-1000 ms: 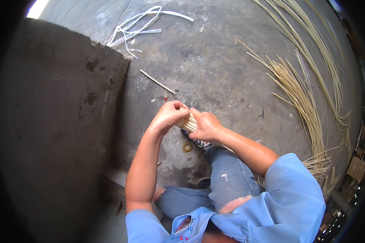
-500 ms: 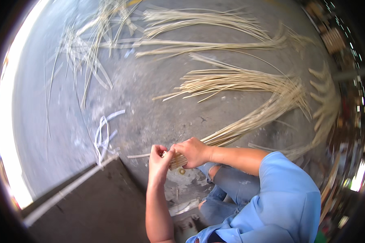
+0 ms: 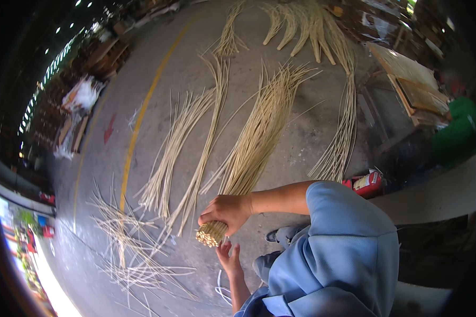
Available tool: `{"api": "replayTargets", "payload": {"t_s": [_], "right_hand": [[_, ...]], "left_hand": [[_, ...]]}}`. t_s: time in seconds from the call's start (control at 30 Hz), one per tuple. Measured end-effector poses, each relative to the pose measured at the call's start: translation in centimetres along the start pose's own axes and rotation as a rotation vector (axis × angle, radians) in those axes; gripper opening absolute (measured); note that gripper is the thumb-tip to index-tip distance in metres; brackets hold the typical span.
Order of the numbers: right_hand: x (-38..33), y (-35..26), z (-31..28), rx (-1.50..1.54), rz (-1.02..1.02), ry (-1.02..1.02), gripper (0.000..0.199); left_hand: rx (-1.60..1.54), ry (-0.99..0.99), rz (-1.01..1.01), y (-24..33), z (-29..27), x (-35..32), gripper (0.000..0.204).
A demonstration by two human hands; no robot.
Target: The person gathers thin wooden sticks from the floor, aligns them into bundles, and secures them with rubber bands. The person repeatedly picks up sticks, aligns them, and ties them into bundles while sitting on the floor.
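Observation:
My right hand (image 3: 227, 212) is wrapped round the end of a thick bundle of pale cane strips (image 3: 212, 233). Their cut ends sit close together and face left and down. Beyond this hand the strips appear to run on into the long sheaf (image 3: 256, 148) that fans out away from me along the floor. Just below the bundle's end is my left hand (image 3: 230, 259), with fingers apart and nothing seen in it. Its fingertips come close to the bundle; whether they touch it I cannot tell.
Other cane sheaves (image 3: 177, 153) lie on the concrete floor. Loose strips (image 3: 137, 253) are tangled at left, beside a yellow line (image 3: 150, 100). White strapping (image 3: 222, 289) lies near my left forearm. At right are a red fire extinguisher (image 3: 367, 183) and a wooden-topped table (image 3: 407, 74).
The view has swung round, showing more of the floor and the far sheaves. My left hand has come off the bundle and opened below it. My right hand still grips the bundle.

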State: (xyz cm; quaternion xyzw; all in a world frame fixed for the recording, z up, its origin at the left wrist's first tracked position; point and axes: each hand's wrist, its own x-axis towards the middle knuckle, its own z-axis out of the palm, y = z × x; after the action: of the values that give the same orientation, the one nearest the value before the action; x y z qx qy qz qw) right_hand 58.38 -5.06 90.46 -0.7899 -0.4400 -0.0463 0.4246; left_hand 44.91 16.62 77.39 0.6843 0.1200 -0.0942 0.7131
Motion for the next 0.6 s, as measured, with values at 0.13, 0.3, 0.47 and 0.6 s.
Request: {"api": "replayTargets", "payload": {"t_s": [0.13, 0.3, 0.47, 0.6], "right_hand": [[3.3, -4.1, -6.3, -0.120, 0.028, 0.115, 0.054], [4.2, -9.1, -11.5, -0.201, 0.017, 0.422, 0.052], [2.3, -13.5, -19.6, -0.060, 0.193, 0.595, 0.084], [-10.1, -8.1, -25.7, -0.419, 0.103, 0.922, 0.141]], "left_hand": [[0.206, -0.283, 0.562, 7.4, 5.5, 6.3, 0.079], [0.035, -0.574, 0.838, 15.4, 14.5, 13.3, 0.066], [-0.149, -0.725, 0.953, 25.1, 24.0, 14.4, 0.054], [-0.069, -0.793, 0.935, 35.4, 33.0, 10.9, 0.054]]}}
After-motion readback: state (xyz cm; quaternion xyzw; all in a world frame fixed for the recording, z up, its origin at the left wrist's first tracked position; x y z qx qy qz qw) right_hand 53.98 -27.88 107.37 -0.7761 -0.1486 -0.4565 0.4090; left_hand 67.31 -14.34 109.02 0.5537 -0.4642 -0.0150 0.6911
